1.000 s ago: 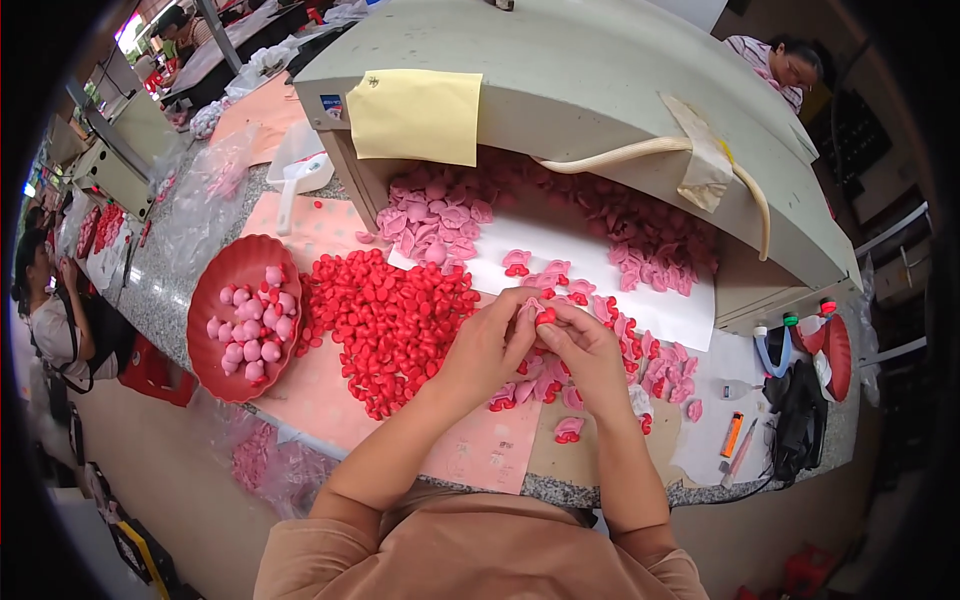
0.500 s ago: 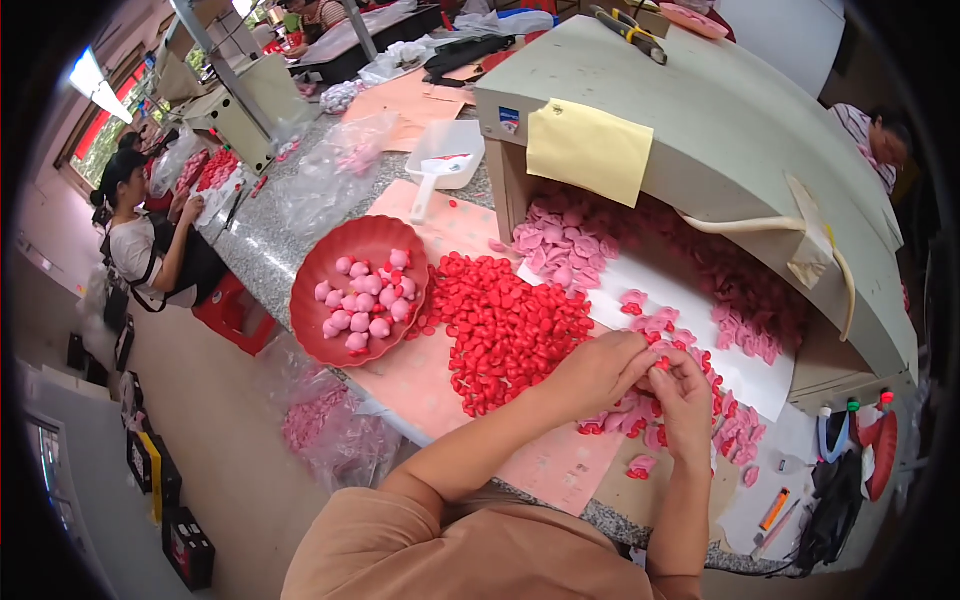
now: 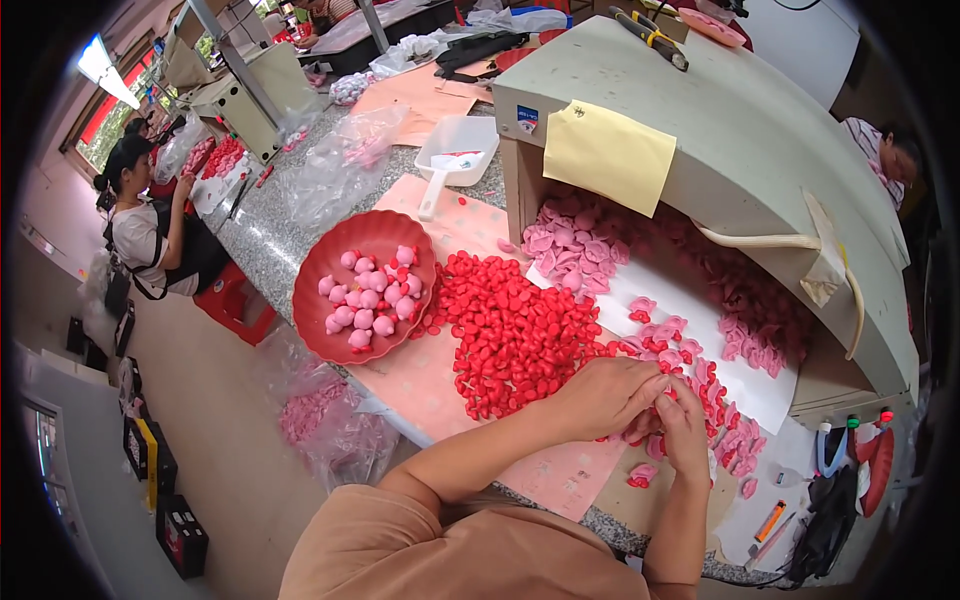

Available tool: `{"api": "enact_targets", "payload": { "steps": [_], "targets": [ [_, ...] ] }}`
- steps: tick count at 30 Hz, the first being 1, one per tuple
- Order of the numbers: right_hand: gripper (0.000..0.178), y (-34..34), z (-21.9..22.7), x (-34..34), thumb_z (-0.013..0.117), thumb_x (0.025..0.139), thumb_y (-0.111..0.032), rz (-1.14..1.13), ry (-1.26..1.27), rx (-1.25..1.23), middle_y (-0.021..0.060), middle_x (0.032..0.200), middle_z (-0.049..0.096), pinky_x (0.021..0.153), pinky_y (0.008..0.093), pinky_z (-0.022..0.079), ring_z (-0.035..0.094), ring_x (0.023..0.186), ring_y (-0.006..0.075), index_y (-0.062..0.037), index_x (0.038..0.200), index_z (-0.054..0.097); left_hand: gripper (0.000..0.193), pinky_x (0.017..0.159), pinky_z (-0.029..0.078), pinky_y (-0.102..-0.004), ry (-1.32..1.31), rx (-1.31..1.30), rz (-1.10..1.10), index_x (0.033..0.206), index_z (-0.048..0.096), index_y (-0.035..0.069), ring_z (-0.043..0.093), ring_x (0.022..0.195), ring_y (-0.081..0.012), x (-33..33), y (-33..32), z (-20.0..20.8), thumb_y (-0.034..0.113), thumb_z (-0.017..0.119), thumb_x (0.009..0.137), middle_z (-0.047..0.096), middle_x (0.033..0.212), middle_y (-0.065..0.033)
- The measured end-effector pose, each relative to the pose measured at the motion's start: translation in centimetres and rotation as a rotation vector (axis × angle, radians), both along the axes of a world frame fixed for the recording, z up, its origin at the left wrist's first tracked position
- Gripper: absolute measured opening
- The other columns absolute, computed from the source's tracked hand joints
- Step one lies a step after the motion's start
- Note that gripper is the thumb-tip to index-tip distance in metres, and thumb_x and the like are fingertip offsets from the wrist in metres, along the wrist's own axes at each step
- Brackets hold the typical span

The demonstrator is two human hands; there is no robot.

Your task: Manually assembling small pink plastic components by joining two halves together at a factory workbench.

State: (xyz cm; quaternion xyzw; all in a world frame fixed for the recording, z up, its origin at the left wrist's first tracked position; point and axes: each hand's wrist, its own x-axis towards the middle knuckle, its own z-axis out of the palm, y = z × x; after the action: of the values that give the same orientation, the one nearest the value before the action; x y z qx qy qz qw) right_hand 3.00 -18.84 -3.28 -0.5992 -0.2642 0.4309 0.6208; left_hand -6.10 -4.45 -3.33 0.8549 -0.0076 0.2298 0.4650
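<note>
My left hand (image 3: 608, 396) and my right hand (image 3: 686, 428) meet over the right side of the work surface, fingers bent and pressed together. A small red piece (image 3: 669, 394) shows at the right fingertips; the left fingers close against it, and what they pinch is hidden. Around and beneath the hands lie pink petal-shaped pieces (image 3: 742, 446), several with red bits on them. Left of my hands spreads a heap of glossy red pieces (image 3: 515, 335). Beside that heap, a red scalloped bowl (image 3: 312, 262) holds round pink pieces (image 3: 372, 298) with small red parts.
A grey curved housing (image 3: 740, 130) arches over more pink pieces (image 3: 572, 245). Behind the bowl lies a white scoop (image 3: 482, 140). Pliers (image 3: 650, 40) rest on the housing. An orange cutter (image 3: 770, 521) lies at right. A person (image 3: 150, 220) sits at far left.
My hands have come down slightly and closer together, the left fingers now covering more of the small piece. The whole view has shifted a little.
</note>
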Motion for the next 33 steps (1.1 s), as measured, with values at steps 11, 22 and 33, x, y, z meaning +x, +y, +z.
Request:
{"api": "enact_targets", "payload": {
  "steps": [11,22,33],
  "targets": [
    [0.024,0.6,-0.5,-1.0,0.050,0.091,-0.021,-0.115,-0.151,0.000,0.0046,0.062,0.056,0.048,0.0223,0.044,0.054,0.052,0.0102,0.0016,0.097,0.049,0.029,0.062,0.043,-0.0439,0.008,-0.080,0.022,0.085,0.053,-0.002,0.055,0.069,-0.0356,-0.1,-0.1,0.5,0.022,0.039,0.095,0.055,0.072,-0.0178],
    [0.037,1.2,-0.8,-2.6,0.051,0.090,-0.024,-0.205,0.235,0.118,0.0029,0.068,0.057,0.048,0.0195,0.040,0.052,0.058,0.0073,0.0026,0.116,0.046,0.022,0.055,0.044,-0.0403,-0.206,0.151,0.129,0.080,0.051,-0.001,0.056,0.063,-0.0313,-0.2,-0.1,-0.2,0.017,0.044,0.091,0.055,0.071,-0.0162],
    [0.019,1.2,-0.8,-2.6,0.047,0.091,-0.020,-0.301,-0.093,0.065,0.0014,0.065,0.054,0.048,0.0191,0.037,0.050,0.054,0.0063,-0.0017,0.093,0.049,0.028,0.056,0.044,-0.0429,-0.040,-0.007,0.066,0.084,0.051,0.000,0.057,0.064,-0.0337,-0.3,-0.2,0.2,0.023,0.039,0.095,0.056,0.071,-0.0163]
  ]
}}
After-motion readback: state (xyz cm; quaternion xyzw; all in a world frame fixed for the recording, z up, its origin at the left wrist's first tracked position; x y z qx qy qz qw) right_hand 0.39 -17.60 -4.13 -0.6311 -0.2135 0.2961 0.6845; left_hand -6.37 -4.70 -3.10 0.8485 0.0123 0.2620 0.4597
